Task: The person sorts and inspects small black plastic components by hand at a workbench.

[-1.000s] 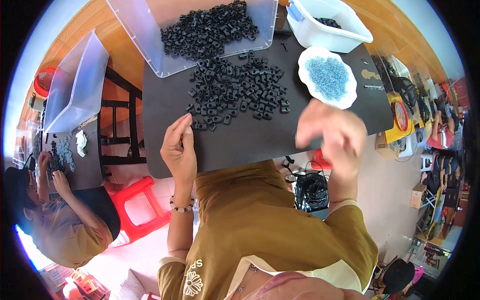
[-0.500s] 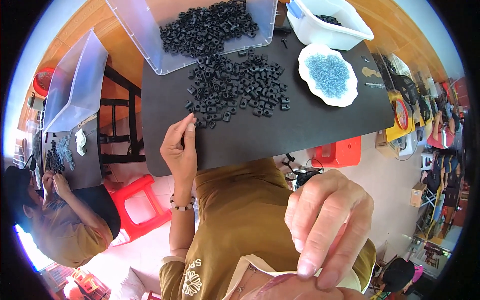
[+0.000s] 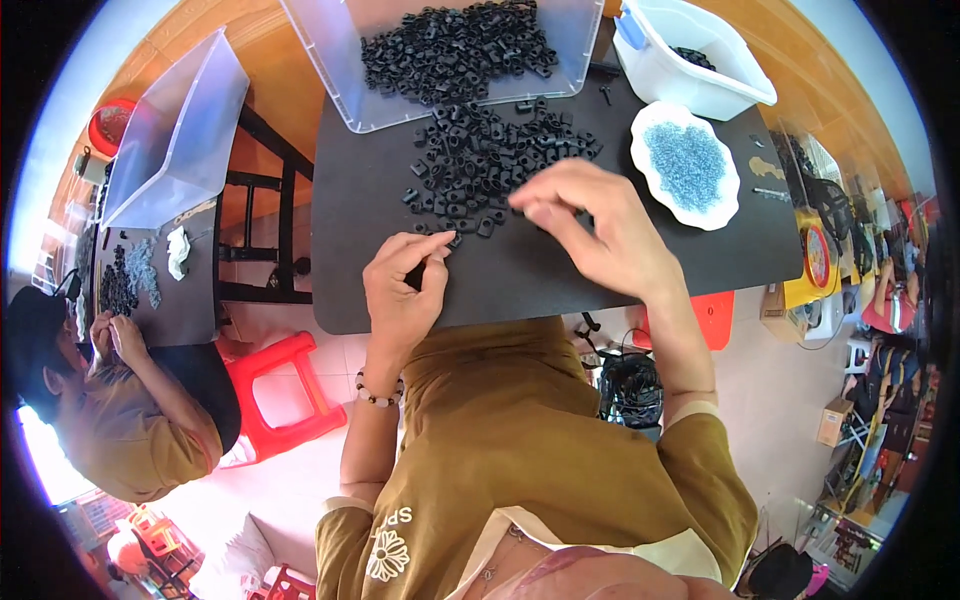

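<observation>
A loose pile of small black plastic parts (image 3: 470, 155), each short and hollow with holes, lies on the dark table (image 3: 350, 230). At the pile's near edge, my left hand (image 3: 405, 285) has its thumb and forefinger brought together on one black plastic part (image 3: 456, 240), mostly covered by the fingertips. My right hand (image 3: 600, 225) reaches over the pile's right side, slightly blurred. Its thumb and forefinger are close together, and whatever is between them cannot be made out. To its right stands a white scalloped dish (image 3: 728, 205) of small clear bluish pieces (image 3: 685, 165).
Behind the pile, a tipped clear plastic bin (image 3: 345, 85) holds more black parts. A white tub (image 3: 740, 95) stands at the far right. To the left, another person (image 3: 150, 420) works at a second table. A red stool (image 3: 335, 415) stands on the floor between us.
My right hand has swung from close to my chest out over the table, to the pile. My left hand remains by the pile's near edge. The whole view has shifted somewhat.
</observation>
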Motion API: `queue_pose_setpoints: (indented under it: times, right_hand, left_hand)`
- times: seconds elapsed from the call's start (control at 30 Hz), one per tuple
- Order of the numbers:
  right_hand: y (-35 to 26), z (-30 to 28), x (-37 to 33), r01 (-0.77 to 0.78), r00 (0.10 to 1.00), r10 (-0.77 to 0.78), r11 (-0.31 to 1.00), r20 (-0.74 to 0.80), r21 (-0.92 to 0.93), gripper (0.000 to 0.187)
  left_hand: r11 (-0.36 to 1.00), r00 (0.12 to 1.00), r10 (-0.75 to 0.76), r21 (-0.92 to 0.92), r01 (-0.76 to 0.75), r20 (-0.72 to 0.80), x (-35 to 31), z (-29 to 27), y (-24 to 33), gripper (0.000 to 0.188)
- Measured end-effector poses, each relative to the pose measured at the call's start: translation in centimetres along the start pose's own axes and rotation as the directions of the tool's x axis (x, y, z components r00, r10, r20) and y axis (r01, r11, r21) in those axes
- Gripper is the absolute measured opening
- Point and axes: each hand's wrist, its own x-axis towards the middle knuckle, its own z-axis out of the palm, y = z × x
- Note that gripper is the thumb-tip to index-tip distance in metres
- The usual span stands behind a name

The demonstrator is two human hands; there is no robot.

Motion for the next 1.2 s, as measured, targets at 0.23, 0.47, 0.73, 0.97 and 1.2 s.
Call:
queue_pose_setpoints:
  times: [0.23, 0.47, 0.73, 0.97, 1.2]
  right_hand:
    - [6.9, 3.4, 9.1, 0.202, 0.974, -0.166, 0.941, 0.153, -0.271, 0.017]
    - [9.0, 6.5, 12.4, 0.179, 0.948, -0.016, 0.851, 0.317, -0.493, 0.025]
    - [9.1, 6.7, 11.6, 0.142, 0.955, 0.034, 0.821, 0.294, -0.553, 0.029]
    - [8.8, 6.8, 11.6, 0.145, 0.966, -0.004, 0.837, 0.259, -0.527, 0.022]
    - [8.9, 6.3, 11.2, 0.196, 0.961, -0.078, 0.869, 0.265, -0.454, 0.014]
  left_hand:
    - [0.998, 0.999, -0.028, -0.049, 0.026, -0.043, -0.2, -0.3, -0.3, 0.030]
    - [0.999, 1.000, 0.005, -0.043, -0.006, -0.021, -0.1, -0.5, -0.2, 0.025]
    - [0.999, 1.000, 0.010, -0.051, -0.011, -0.021, -0.1, -0.6, -0.5, 0.025]
    - [0.999, 1.000, -0.003, -0.052, 0.002, -0.024, -0.2, -0.6, -0.5, 0.026]
    - [0.999, 0.999, 0.021, -0.035, -0.022, -0.028, -0.1, -0.5, -0.5, 0.026]
